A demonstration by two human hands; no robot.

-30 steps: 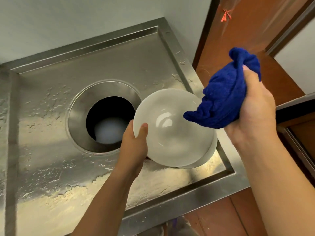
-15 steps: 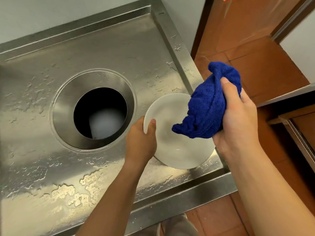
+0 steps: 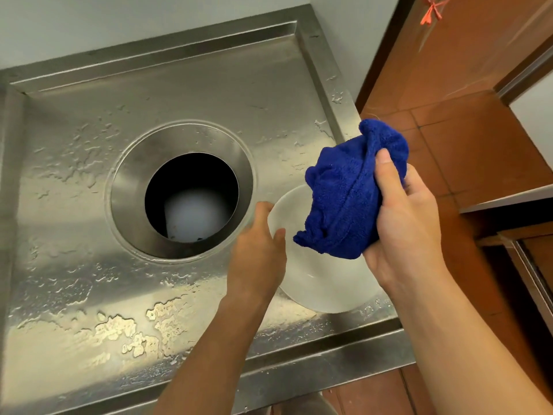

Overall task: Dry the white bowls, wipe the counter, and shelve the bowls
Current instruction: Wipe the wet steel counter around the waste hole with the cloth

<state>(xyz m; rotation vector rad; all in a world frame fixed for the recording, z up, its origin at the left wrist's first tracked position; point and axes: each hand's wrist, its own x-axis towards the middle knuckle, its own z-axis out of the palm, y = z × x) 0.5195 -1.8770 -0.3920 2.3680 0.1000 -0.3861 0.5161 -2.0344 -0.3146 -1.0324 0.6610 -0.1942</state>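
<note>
Near edge: steel desk (image 3: 89, 339) front lip runs from 8 to 4 o'clock, surface wet, water film and beads pooled around 7 o'clock.

Left hand (image 3: 257, 259) comes in from 6 o'clock. Grip closed on the rim of the white bowl (image 3: 317, 283): thumb over the rim's inner side, fingers behind it. Bowl sits at about 4 o'clock from frame centre, at the desk's near right corner, opening facing the camera. Can't tell whether it touches the desk or is held just off it.

Right hand (image 3: 401, 226) comes in from 5 o'clock. Grip closed around a bunched blue cloth (image 3: 347, 199), thumb laid across the top of it. Lower end of the cloth hangs over the bowl's upper right part and covers it; contact with the inside not clear.

Just left of the bowl, at centre: round waste hole (image 3: 191, 190) with sloped steel collar, dark inside, pale blurred object at the bottom, can't identify.

Further out, 12 o'clock: raised desk rim against a pale wall (image 3: 149, 19). From 1 to 3 o'clock: reddish-brown floor tiles (image 3: 463, 136).
</note>
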